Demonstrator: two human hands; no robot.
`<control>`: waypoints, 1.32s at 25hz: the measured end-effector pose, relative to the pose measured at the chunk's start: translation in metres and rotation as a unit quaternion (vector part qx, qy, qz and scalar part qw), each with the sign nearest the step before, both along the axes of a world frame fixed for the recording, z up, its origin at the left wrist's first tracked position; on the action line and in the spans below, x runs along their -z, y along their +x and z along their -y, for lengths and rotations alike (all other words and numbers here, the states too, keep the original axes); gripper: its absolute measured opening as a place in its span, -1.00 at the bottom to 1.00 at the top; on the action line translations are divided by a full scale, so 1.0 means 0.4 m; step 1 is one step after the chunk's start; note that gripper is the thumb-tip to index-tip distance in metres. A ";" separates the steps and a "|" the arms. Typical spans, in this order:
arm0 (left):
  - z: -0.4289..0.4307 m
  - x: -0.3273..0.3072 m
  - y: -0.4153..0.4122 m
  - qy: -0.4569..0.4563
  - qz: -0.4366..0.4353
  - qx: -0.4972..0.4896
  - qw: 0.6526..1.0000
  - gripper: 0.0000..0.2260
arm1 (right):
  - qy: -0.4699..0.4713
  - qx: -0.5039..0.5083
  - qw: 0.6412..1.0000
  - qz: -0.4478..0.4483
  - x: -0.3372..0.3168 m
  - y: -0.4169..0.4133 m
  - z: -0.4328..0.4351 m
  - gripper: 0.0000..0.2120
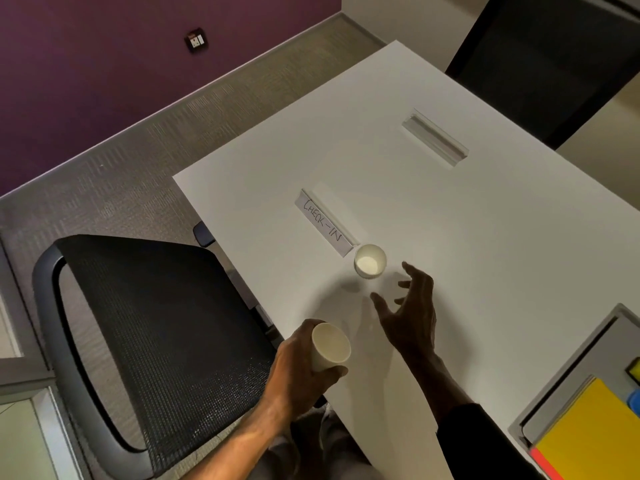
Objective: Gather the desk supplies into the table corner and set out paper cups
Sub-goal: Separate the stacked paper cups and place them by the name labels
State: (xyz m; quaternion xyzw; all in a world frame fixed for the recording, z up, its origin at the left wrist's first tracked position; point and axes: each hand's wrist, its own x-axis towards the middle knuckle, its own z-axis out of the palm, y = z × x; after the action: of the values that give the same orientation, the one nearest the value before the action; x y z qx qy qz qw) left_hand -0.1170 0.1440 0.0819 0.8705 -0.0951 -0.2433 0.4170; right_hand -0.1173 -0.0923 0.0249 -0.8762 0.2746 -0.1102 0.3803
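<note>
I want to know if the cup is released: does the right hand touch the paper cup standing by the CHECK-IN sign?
Apart. The head view shows bare table between the open right hand and the standing paper cup.

The white table (pixel 467 271) is carrying an upright paper cup (pixel 370 260), touching a "CHECK-IN" sign (pixel 323 221), and a grey tray (pixel 568 382).

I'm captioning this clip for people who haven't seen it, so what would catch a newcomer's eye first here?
Probably the two paper cups: one upright cup on the white table at the end of the handwritten CHECK-IN sign, the other cup held tilted in the left hand at the table's near edge. The right hand hovers open beside the standing cup, and a black mesh chair fills the lower left.
</note>
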 end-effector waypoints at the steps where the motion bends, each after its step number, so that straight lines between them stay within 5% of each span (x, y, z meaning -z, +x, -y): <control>1: -0.009 -0.011 0.004 -0.004 0.003 0.003 1.000 -0.35 | 0.009 0.004 1.000 0.004 -0.028 -0.018 -0.019 -0.21; 8: -0.118 -0.119 0.064 -0.029 0.043 0.055 0.997 -0.35 | 0.124 0.015 0.989 0.079 -0.262 -0.088 -0.255 -0.50; 12: -0.206 -0.176 0.121 -0.079 0.055 0.085 0.992 -0.43 | 0.157 0.005 0.983 0.089 -0.362 -0.083 -0.405 -0.33; 17: -0.388 -0.278 0.204 -0.085 0.103 0.187 0.973 -0.48 | 0.180 0.030 0.980 0.079 -0.440 -0.074 -0.644 -0.46; 22: -0.535 -0.331 0.270 -0.092 0.125 0.266 0.951 -0.52 | 0.176 0.049 0.976 0.116 -0.501 -0.060 -0.858 -0.35; 33: -0.638 -0.327 0.350 -0.078 0.151 0.270 0.948 -0.46 | 0.162 0.046 0.978 0.121 -0.494 0.019 -0.903 -0.24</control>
State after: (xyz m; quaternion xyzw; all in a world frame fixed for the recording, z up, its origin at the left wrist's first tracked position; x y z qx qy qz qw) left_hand 0.0229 0.3990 0.2129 0.8037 -0.4067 -0.2044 0.3833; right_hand -0.1097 0.2691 0.2225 -0.7696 0.2808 -0.1869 0.5422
